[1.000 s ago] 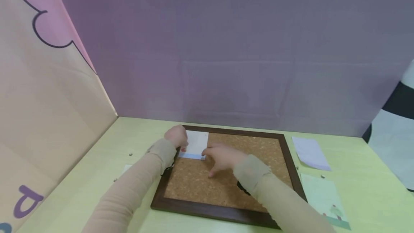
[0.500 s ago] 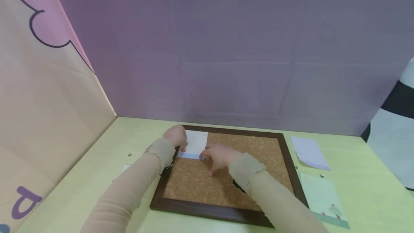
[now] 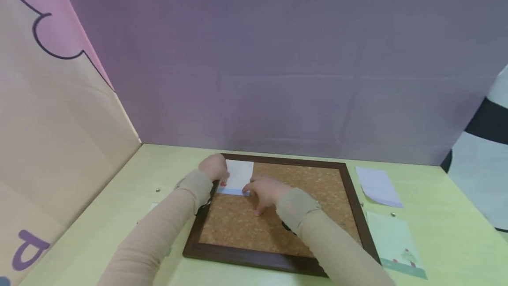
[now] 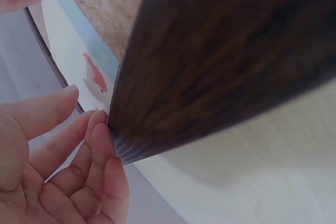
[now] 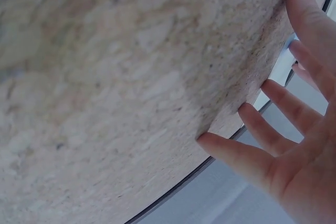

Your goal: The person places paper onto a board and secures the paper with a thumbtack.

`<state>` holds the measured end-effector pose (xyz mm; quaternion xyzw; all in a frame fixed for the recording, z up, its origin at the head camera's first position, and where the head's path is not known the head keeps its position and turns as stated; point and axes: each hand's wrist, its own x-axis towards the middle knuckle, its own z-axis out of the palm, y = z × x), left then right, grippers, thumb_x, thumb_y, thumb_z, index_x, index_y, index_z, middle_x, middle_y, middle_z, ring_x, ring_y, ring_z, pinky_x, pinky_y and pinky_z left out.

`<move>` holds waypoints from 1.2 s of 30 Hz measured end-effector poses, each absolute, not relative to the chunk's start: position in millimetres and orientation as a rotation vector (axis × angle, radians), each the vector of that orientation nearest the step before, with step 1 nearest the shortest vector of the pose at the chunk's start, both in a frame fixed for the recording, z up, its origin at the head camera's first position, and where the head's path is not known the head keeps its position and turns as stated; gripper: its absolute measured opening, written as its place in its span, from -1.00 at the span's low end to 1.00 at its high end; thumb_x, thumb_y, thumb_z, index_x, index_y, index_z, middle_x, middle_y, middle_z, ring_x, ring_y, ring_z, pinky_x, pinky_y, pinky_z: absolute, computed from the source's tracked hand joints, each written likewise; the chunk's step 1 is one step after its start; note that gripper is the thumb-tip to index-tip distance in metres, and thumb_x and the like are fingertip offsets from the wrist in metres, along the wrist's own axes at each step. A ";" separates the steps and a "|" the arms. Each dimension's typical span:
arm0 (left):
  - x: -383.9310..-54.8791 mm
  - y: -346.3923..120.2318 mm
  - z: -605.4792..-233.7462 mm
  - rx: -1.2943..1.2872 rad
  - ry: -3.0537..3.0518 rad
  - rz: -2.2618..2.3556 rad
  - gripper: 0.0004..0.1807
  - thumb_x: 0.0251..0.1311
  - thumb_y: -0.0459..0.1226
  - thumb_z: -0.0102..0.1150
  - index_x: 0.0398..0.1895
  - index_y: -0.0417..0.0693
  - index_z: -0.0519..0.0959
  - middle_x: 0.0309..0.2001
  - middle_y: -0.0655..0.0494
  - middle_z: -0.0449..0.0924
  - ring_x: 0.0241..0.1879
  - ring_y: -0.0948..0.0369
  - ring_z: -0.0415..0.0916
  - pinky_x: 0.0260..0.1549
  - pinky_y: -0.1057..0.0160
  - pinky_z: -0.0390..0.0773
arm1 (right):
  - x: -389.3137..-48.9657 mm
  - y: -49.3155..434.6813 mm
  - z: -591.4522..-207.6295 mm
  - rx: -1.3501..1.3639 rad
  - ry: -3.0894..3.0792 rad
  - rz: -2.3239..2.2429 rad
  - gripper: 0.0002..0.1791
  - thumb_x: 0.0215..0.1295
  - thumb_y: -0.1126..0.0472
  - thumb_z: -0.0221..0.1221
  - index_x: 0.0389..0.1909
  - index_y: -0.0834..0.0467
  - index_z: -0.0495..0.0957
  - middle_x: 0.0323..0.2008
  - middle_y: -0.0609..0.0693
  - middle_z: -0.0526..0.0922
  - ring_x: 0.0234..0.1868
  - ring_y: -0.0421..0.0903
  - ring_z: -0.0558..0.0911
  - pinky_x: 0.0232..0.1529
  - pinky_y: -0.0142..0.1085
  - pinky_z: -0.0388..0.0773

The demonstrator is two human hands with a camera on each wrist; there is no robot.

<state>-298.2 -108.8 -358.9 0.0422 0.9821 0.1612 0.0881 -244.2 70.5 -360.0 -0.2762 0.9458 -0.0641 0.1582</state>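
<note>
Left of the left hand (image 3: 214, 167), a small shiny metal piece (image 3: 158, 190) lies on the pale yellow-green surface (image 3: 456, 215), and a pale paper sheet (image 3: 153, 205) shows partly behind the forearm. The left hand has bent fingers at the dark-brown-framed rectangular cork board (image 3: 258, 258), fingertips at its frame; whether they pinch anything small cannot be told. A white paper card with a blue band and red motif (image 3: 239, 174) lies on the cork between the hands. The right hand (image 3: 267, 190) is spread wide, fingertips on the card's near corner and the cork, which stretches nearer and rightward. The far frame edge runs just beyond both hands, near a purple-grey hanging (image 3: 278, 65). Right of the right hand, past the frame, lie a lavender paper sheet (image 3: 378, 185) and, nearer, a pale green one (image 3: 393, 235).
</note>
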 end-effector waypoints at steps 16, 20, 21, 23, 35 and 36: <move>-298.3 -116.3 -356.6 0.178 2.933 0.657 -0.84 0.06 -0.25 0.21 -0.39 -0.18 0.64 -0.37 0.01 0.68 -0.36 0.12 0.57 -0.26 0.15 0.58 | -245.4 71.2 -361.1 -0.793 2.725 -0.156 -0.26 -0.14 0.09 0.48 0.19 -0.10 0.47 0.27 -0.03 0.39 0.28 0.03 0.35 0.27 -0.11 0.36; -298.2 -118.9 -357.1 0.199 2.934 0.697 -0.81 0.07 -0.24 0.23 -0.35 -0.21 0.65 -0.31 -0.03 0.68 -0.31 0.09 0.57 -0.19 0.11 0.57 | -244.8 71.8 -361.3 -0.793 2.726 -0.144 -0.26 -0.13 0.08 0.47 0.19 -0.10 0.47 0.26 -0.05 0.40 0.27 0.02 0.36 0.26 -0.11 0.36; -298.4 -119.6 -357.2 0.201 2.937 0.706 -0.80 0.07 -0.24 0.24 -0.33 -0.21 0.65 -0.29 -0.04 0.68 -0.29 0.08 0.57 -0.17 0.09 0.57 | -244.8 71.9 -361.4 -0.795 2.726 -0.142 -0.26 -0.13 0.08 0.47 0.19 -0.10 0.47 0.25 -0.05 0.40 0.27 0.03 0.36 0.26 -0.11 0.37; -298.6 -121.8 -357.5 0.211 2.946 0.730 -0.79 0.07 -0.24 0.25 -0.33 -0.23 0.65 -0.27 -0.05 0.67 -0.27 0.07 0.56 -0.14 0.07 0.56 | -244.4 72.0 -361.6 -0.801 2.728 -0.142 -0.26 -0.13 0.08 0.47 0.19 -0.10 0.47 0.25 -0.04 0.40 0.27 0.04 0.36 0.26 -0.10 0.37; -292.6 -140.9 -353.9 0.259 2.890 0.828 -0.76 0.15 -0.26 0.20 -0.25 -0.30 0.61 -0.21 -0.14 0.65 -0.24 0.03 0.56 -0.16 0.04 0.58 | -244.3 73.0 -363.1 -0.789 2.730 -0.157 -0.26 -0.12 0.08 0.47 0.19 -0.12 0.46 0.27 -0.03 0.38 0.29 0.06 0.33 0.25 -0.06 0.37; -291.8 -142.3 -353.7 0.256 2.892 0.827 -0.76 0.15 -0.26 0.20 -0.24 -0.30 0.61 -0.20 -0.15 0.65 -0.23 0.03 0.56 -0.16 0.04 0.58 | -244.4 73.1 -363.3 -0.790 2.728 -0.159 -0.26 -0.12 0.08 0.46 0.20 -0.12 0.46 0.26 -0.04 0.38 0.28 0.05 0.34 0.24 -0.07 0.39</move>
